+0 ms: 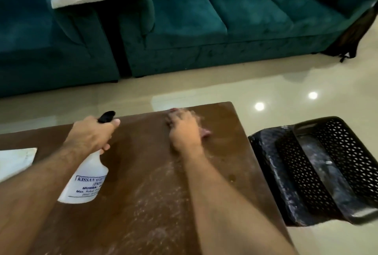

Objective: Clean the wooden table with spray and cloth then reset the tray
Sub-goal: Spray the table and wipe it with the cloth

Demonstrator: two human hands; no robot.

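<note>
A: What stands on the table (pixel 143 203)?

B: A bottle (pixel 86 179) hangs tilted over the left middle, gripped by the left hand (pixel 92 134). The right hand (pixel 185 130) lies near the far edge, its forearm running down the middle. A white sheet (pixel 16 160) covers the left edge.

A: Open wood?

B: Between the two arms, and along the right strip beside the forearm.

A: And off the table?

B: A black tray (pixel 319 171) lies just beside the right edge. Bare floor (pixel 204 87) separates the far edge from the sofa (pixel 204 29).
</note>
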